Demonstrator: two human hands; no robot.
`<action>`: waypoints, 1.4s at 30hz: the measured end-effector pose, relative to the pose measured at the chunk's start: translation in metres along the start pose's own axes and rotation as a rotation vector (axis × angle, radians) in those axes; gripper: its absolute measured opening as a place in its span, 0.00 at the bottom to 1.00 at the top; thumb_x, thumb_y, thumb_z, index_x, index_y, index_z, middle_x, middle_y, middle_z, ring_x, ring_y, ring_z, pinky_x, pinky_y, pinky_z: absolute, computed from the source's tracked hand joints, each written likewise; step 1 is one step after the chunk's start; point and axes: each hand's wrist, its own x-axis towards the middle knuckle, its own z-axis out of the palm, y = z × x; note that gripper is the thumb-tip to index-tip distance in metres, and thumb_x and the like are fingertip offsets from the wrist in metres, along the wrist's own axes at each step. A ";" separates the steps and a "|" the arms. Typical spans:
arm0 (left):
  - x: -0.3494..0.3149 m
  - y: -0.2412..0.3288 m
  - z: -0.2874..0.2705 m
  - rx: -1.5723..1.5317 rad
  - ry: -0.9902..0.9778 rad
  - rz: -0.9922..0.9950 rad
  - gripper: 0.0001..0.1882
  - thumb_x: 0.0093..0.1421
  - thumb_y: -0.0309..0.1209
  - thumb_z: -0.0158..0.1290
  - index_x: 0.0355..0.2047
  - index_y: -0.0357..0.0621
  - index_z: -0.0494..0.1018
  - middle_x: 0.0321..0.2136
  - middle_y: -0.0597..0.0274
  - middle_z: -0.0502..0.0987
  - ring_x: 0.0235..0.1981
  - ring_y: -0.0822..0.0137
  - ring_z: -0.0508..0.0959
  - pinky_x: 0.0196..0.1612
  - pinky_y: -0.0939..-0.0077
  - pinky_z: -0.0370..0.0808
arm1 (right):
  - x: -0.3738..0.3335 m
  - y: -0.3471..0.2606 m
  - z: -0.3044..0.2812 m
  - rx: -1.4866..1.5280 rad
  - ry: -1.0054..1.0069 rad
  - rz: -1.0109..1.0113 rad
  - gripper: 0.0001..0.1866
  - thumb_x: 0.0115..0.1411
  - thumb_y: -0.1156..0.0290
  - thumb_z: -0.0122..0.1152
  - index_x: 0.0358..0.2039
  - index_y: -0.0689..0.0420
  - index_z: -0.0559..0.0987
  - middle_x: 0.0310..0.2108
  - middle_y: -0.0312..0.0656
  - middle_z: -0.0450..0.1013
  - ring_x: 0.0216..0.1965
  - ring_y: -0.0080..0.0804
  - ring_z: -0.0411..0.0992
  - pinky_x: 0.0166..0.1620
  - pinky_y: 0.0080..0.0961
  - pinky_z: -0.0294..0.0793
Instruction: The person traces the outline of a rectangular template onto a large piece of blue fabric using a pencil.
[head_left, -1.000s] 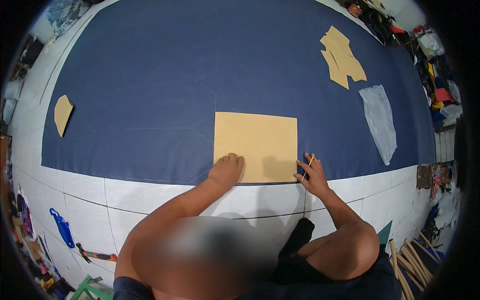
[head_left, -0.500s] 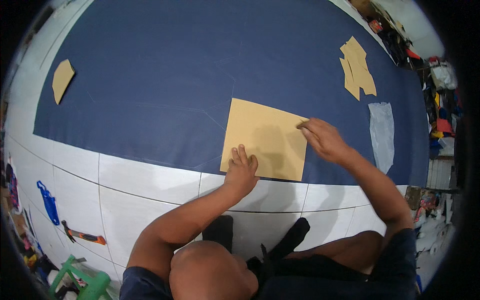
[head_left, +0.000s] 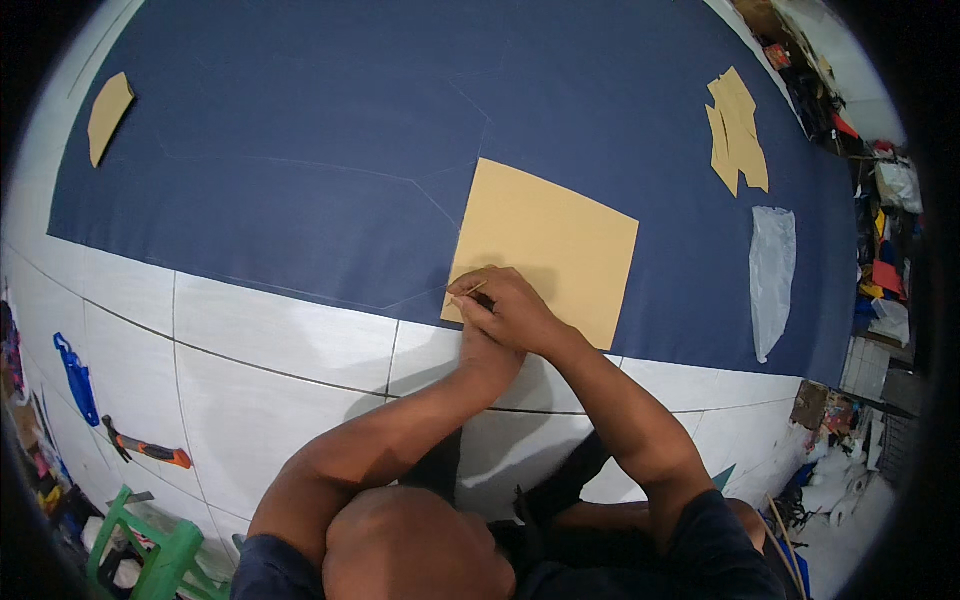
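Observation:
A tan sheet of card (head_left: 560,240) lies flat on the dark blue material (head_left: 300,230), near its front edge. My right hand (head_left: 515,308) is over the card's near left corner, its fingers pinched on a thin pencil-like stick (head_left: 474,288). Crossed beneath the right hand is my left hand (head_left: 487,348), at the card's near edge; its fingers are mostly hidden. Faint pale lines run across the blue material, some meeting the card's left side.
Tan card pieces (head_left: 737,130) and a clear plastic bag (head_left: 773,285) lie right; another tan piece (head_left: 109,118) lies far left. On white floor tiles (head_left: 270,350) are a claw hammer (head_left: 150,452) and a blue tool (head_left: 75,380). A green stool (head_left: 165,560) stands lower left.
My right hand has moved left from the card's far right corner to its near left corner, crossing over my left hand. The view has shifted slightly.

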 end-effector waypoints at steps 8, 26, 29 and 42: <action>0.002 0.010 -0.013 -0.056 -0.072 -0.097 0.28 0.65 0.37 0.51 0.63 0.38 0.67 0.62 0.45 0.68 0.64 0.47 0.65 0.66 0.47 0.58 | -0.005 0.003 -0.003 -0.170 -0.046 -0.034 0.08 0.63 0.65 0.65 0.38 0.54 0.85 0.40 0.39 0.81 0.44 0.39 0.76 0.56 0.36 0.67; 0.008 0.014 -0.035 0.219 -0.316 -0.036 0.30 0.67 0.45 0.50 0.66 0.43 0.65 0.68 0.35 0.58 0.71 0.34 0.56 0.67 0.25 0.52 | 0.045 0.009 -0.035 -0.104 0.093 0.051 0.10 0.65 0.67 0.59 0.40 0.60 0.82 0.36 0.50 0.81 0.38 0.51 0.80 0.44 0.42 0.77; 0.016 0.011 -0.036 0.317 -0.372 -0.035 0.31 0.69 0.43 0.48 0.69 0.45 0.62 0.70 0.32 0.55 0.71 0.33 0.55 0.64 0.25 0.58 | 0.071 0.013 -0.054 -0.098 0.130 0.126 0.12 0.68 0.67 0.56 0.45 0.62 0.78 0.36 0.52 0.80 0.40 0.51 0.80 0.46 0.41 0.77; 0.045 0.003 -0.037 0.349 -0.293 -0.057 0.31 0.62 0.35 0.53 0.65 0.38 0.67 0.56 0.50 0.67 0.59 0.52 0.70 0.43 0.49 0.84 | 0.117 0.045 -0.072 -0.064 0.416 0.191 0.10 0.70 0.69 0.57 0.46 0.61 0.77 0.35 0.52 0.81 0.36 0.50 0.80 0.41 0.42 0.77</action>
